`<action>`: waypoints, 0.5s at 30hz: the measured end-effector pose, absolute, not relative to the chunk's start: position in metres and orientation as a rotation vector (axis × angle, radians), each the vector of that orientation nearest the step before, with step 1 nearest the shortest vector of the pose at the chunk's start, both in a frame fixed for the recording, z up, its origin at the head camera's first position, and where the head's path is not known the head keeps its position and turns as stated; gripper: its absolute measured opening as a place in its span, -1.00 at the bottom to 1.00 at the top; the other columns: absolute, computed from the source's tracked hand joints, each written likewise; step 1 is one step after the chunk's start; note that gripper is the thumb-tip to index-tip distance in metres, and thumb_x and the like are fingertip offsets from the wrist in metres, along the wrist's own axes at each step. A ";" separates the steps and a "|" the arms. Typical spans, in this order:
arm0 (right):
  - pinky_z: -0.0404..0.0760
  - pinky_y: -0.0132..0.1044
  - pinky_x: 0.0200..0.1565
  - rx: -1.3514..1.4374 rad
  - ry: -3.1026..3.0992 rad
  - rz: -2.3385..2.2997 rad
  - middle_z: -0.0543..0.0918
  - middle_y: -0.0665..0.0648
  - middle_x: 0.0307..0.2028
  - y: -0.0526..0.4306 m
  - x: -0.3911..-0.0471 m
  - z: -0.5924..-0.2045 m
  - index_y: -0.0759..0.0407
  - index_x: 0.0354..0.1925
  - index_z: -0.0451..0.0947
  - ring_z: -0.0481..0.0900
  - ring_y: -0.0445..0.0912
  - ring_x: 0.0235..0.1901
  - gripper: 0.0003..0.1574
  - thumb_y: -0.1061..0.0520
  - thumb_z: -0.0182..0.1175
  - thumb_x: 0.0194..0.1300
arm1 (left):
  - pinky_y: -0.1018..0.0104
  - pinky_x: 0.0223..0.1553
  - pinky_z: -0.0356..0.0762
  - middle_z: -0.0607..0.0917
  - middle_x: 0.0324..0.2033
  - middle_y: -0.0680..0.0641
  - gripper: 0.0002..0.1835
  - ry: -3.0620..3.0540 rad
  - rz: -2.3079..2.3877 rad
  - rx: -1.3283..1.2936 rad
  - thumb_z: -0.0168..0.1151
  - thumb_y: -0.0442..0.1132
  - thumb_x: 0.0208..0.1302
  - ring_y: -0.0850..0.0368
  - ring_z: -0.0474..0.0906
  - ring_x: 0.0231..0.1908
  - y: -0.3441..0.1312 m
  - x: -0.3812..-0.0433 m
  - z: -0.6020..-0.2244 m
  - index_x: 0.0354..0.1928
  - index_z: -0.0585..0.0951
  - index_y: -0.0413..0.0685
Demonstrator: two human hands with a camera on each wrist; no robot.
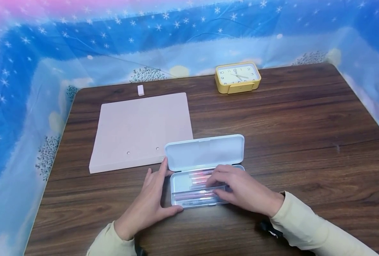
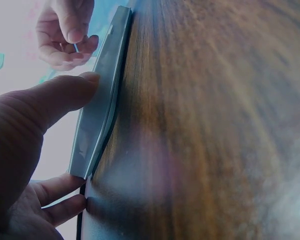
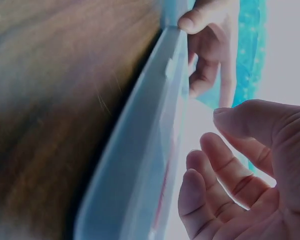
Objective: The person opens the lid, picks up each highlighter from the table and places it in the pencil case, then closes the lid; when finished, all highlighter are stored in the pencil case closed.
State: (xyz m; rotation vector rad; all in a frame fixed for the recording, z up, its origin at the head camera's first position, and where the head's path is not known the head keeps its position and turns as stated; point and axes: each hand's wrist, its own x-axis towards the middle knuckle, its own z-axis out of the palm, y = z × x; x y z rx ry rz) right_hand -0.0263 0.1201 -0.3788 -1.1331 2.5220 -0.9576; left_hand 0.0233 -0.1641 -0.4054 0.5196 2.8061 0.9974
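Note:
A pale blue pencil case (image 1: 181, 181) lies on the table with its lid (image 1: 205, 153) tilted up and back. Inside are several pink and clear pens (image 1: 198, 179), and more lie behind a clear strip (image 1: 192, 195) along the front. My left hand (image 1: 149, 199) holds the case at its left end, thumb on the front corner, index finger extended up beside the lid. Over the right half of the case is my right hand (image 1: 237, 186), fingers bent down toward the pens. In the right wrist view, the right fingers (image 3: 225, 175) are spread and loosely bent, with nothing visible between them.
A flat pale pink box or binder (image 1: 141, 128) with two small studs lies behind the case, to the left. Beyond it is a small white eraser-like block (image 1: 140, 90). A yellow alarm clock (image 1: 238, 77) stands at the table's back edge, before a blue snowflake-patterned cloth (image 1: 176, 28).

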 end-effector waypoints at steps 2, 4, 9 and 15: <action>0.63 -0.35 -0.09 -1.108 2.524 -0.977 0.61 -0.19 -0.14 0.123 -0.028 -0.375 -0.07 -0.07 0.67 0.56 -0.31 -0.14 -0.75 0.17 0.30 0.28 | -0.31 0.46 -0.27 0.49 0.21 -0.03 0.50 2.804 0.995 0.514 0.65 0.04 -0.18 0.02 0.26 0.38 -0.164 0.023 -0.405 0.57 -0.32 -0.04; 0.64 -0.36 -0.13 -1.100 2.536 -1.006 0.61 -0.18 -0.16 0.127 -0.030 -0.372 -0.07 -0.09 0.67 0.57 -0.30 -0.17 -0.75 0.19 0.30 0.28 | -0.31 0.47 -0.27 0.49 0.21 -0.03 0.50 2.804 0.993 0.511 0.65 0.04 -0.19 0.02 0.26 0.38 -0.164 0.023 -0.405 0.57 -0.31 -0.04; 0.64 -0.41 -0.24 -1.087 2.566 -1.095 0.64 -0.13 -0.21 0.134 -0.035 -0.365 -0.05 -0.13 0.67 0.55 -0.34 -0.27 -0.77 0.23 0.31 0.27 | -0.31 0.46 -0.27 0.49 0.20 -0.03 0.50 2.805 0.992 0.505 0.65 0.04 -0.19 0.01 0.26 0.37 -0.164 0.023 -0.405 0.57 -0.31 -0.04; 0.64 -0.39 -0.26 -1.019 2.646 -1.090 0.66 -0.10 -0.17 0.145 -0.044 -0.351 -0.03 -0.12 0.67 0.54 -0.34 -0.27 -0.78 0.20 0.32 0.26 | -0.31 0.47 -0.27 0.49 0.20 -0.03 0.50 2.805 0.996 0.509 0.65 0.03 -0.19 0.02 0.27 0.37 -0.164 0.023 -0.405 0.57 -0.31 -0.04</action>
